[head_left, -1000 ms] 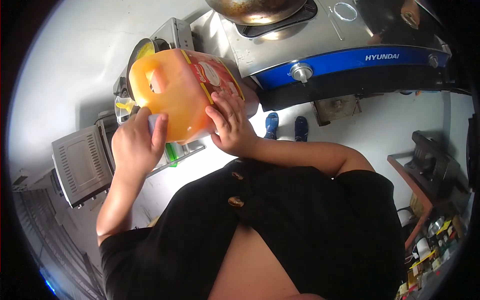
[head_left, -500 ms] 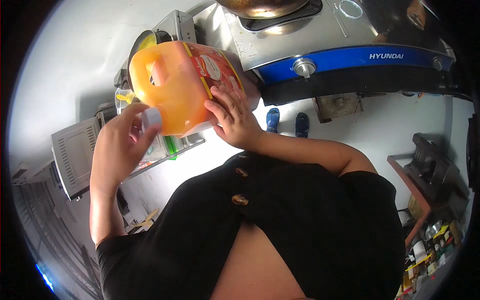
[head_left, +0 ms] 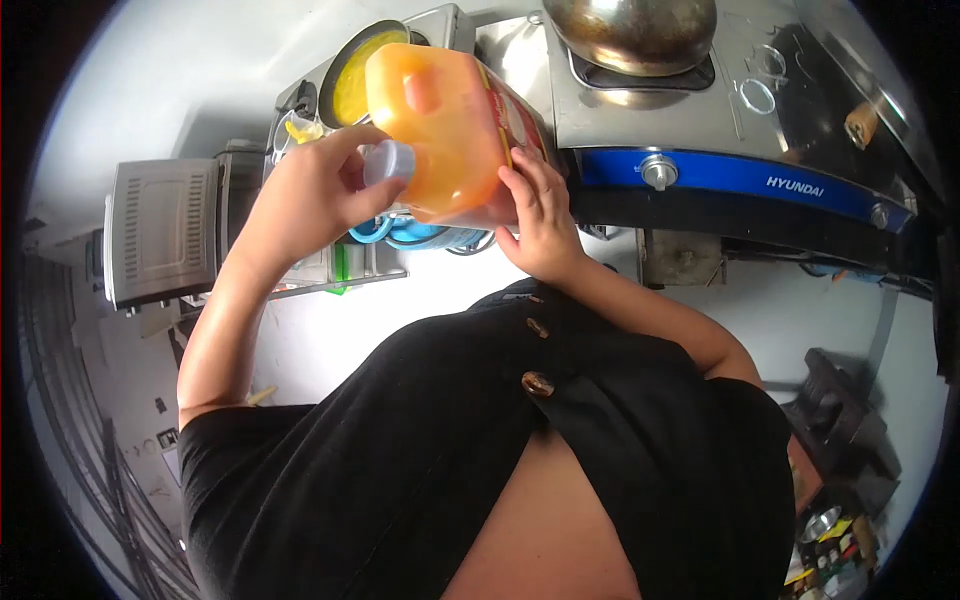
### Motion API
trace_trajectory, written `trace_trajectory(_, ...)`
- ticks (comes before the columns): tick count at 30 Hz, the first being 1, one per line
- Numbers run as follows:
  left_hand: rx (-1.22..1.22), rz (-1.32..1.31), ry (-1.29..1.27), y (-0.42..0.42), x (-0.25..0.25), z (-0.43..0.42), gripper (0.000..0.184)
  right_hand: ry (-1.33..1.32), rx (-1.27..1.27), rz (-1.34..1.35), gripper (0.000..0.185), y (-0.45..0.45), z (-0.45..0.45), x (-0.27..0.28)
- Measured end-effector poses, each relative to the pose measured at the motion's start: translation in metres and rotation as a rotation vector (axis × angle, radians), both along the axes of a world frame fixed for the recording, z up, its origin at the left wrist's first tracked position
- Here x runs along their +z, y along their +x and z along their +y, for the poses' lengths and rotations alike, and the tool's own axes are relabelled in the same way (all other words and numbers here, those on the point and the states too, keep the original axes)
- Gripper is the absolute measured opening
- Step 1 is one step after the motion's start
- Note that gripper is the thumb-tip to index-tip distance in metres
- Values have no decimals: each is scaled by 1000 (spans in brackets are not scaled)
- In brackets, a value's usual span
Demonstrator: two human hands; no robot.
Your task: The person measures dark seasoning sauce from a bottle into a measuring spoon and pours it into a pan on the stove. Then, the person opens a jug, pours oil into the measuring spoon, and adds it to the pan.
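Note:
A large orange translucent jug [head_left: 445,115] with a red label lies tilted in front of me, its spout end toward the left. My left hand [head_left: 335,185] pinches the whitish cap [head_left: 388,163] at the jug's mouth between thumb and fingers; whether the cap is still threaded on, I cannot tell. On the labelled side of the jug rests my right hand [head_left: 545,220], its fingers spread along the surface and steadying it. Just behind the jug sits a pan [head_left: 355,85] with yellow contents.
A gas stove [head_left: 690,160] with a blue front carries a metal wok [head_left: 640,35]. Clear rings [head_left: 757,97] lie on its top. Left of the pan stands a clear cup [head_left: 290,130] holding something yellow. A white vented appliance [head_left: 165,230] is at the left; a blue item [head_left: 430,236] shows below the jug.
In the view, the jug and both hands sit farther right and higher, along with the surroundings as my head turned. More of the yellow pan shows. Both hands keep their places on the jug.

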State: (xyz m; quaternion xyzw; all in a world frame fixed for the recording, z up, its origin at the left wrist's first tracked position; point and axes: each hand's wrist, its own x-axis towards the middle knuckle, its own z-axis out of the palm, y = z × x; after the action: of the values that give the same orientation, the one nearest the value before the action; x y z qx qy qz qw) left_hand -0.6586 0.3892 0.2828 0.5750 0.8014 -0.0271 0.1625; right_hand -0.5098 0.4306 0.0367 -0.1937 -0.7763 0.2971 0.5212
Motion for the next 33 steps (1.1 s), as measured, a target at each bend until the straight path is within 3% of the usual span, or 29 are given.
trace_trajectory(2, -22, 8, 97, -3, -8, 0, 39, 11, 18, -19, 79, 4, 1, 1)
trace_trajectory(5, -73, 355, 119, 5, -13, 4, 46, -34, 75, -73, 79, 9, 4, 4)
trace_trajectory(10, -41, 235, 194, -20, -11, 0, 45, -54, 131, -110, 78, 18, 8, 13)
trace_trajectory(13, 307, -267, 370, -31, 1, -4, 47, -56, 160, -123, 76, 24, 14, 19)
trace_trajectory(14, 292, -332, 332, -41, 7, -6, 46, -58, 168, -128, 75, 25, 15, 22)
trace_trajectory(18, 188, -832, 654, -23, -17, -21, 48, -106, 183, 2, 72, 22, 24, 43)
trace_trajectory(20, 58, -978, 735, -11, -28, -27, 52, -65, 151, -24, 81, 21, 28, 63)
trace_trajectory(23, -185, -1035, 871, 10, -42, -32, 54, -149, 335, 225, 97, 18, 29, 92)
trace_trajectory(24, -253, -1054, 871, 16, -45, -34, 56, -141, 335, 218, 97, 20, 29, 101)
trace_trajectory(26, -333, -1066, 834, 25, -51, -35, 54, -233, 576, 265, 95, 27, 28, 121)
trace_trajectory(28, -326, -1129, 773, 33, -59, -37, 53, -156, 586, 140, 79, 37, 31, 140)
trace_trajectory(30, -346, -1023, 797, 40, -65, -34, 48, -6, 566, -26, 70, 48, 37, 149)
trace_trajectory(31, -363, -938, 758, 43, -64, -33, 50, -131, 541, 21, 61, 53, 32, 148)
trace_trajectory(33, -394, -790, 689, 48, -58, -33, 57, -108, 450, 3, 59, 60, 36, 136)
